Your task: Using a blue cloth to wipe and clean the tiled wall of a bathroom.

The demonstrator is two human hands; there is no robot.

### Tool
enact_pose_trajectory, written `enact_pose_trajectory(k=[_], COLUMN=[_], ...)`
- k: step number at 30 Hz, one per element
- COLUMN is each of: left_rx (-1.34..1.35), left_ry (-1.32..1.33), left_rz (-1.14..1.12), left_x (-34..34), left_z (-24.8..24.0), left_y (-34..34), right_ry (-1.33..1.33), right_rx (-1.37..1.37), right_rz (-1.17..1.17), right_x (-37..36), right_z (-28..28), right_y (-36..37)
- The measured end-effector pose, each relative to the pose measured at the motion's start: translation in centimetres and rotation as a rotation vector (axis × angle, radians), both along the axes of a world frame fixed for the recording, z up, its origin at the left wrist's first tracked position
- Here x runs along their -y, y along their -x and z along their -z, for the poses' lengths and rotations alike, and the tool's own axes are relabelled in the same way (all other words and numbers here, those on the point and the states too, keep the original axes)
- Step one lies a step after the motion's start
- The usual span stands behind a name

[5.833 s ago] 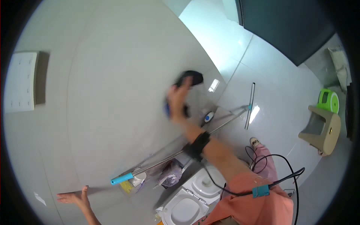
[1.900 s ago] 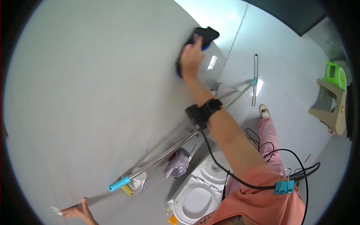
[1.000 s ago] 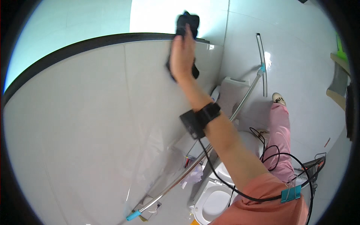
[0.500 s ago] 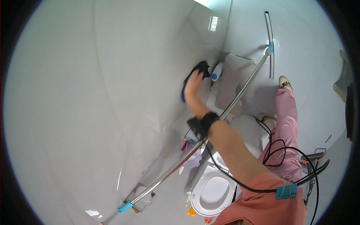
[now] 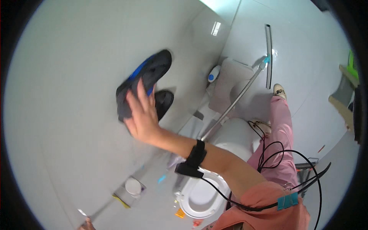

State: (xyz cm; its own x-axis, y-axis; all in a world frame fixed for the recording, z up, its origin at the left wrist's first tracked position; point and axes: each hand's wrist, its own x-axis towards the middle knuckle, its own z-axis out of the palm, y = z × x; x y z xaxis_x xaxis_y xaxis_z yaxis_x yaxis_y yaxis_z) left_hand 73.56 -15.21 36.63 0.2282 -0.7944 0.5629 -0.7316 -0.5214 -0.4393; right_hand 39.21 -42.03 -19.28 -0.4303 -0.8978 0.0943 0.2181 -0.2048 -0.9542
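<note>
My right hand (image 5: 145,115) reaches across to the left over a glossy pale wall panel (image 5: 84,126). Its fingers lie stretched over a soft-looking black cloth (image 5: 156,67) with blue showing along one edge, pressing it to the panel. Part of the cloth, or a second dark lobe of it, sticks out beside the fingers; which one I cannot tell. A black strap sits around that wrist, with a cable running from it. At the lower left edge a small part of what seems my left hand (image 5: 87,224) shows beside a white streak; most of it is cut off.
A long-handled squeegee (image 5: 245,88) leans across, passing behind my forearm. Below the arm is a white toilet (image 5: 184,205). A white bottle with a blue spot (image 5: 214,73) stands near a grey mat (image 5: 230,82). A clear wall shelf (image 5: 132,195) holds a white roll.
My right hand has swept left and nearer along the panel with the cloth, which now shows more of its face. More of the hand at the lower left edge has come into view.
</note>
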Motion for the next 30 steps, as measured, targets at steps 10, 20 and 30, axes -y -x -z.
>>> enact_pose_trajectory(k=[10, 20, 30], left_rx=[0.259, -0.364, -1.672], left_ry=[-0.106, 0.429, 0.875], left_rz=[0.252, 0.132, -0.316], left_x=[6.2, -1.9, -17.6], left_z=[11.1, 37.8, 62.2], left_y=[-3.8, 14.5, 32.1], right_ry=[-0.222, -0.397, 1.369], right_rx=[-0.019, -0.013, -1.109], right_rz=[-0.048, -0.524, -0.056], right_x=[-0.1, -8.8, 5.8], right_z=[11.0, 12.9, -18.7], right_y=[4.1, 12.9, 3.7])
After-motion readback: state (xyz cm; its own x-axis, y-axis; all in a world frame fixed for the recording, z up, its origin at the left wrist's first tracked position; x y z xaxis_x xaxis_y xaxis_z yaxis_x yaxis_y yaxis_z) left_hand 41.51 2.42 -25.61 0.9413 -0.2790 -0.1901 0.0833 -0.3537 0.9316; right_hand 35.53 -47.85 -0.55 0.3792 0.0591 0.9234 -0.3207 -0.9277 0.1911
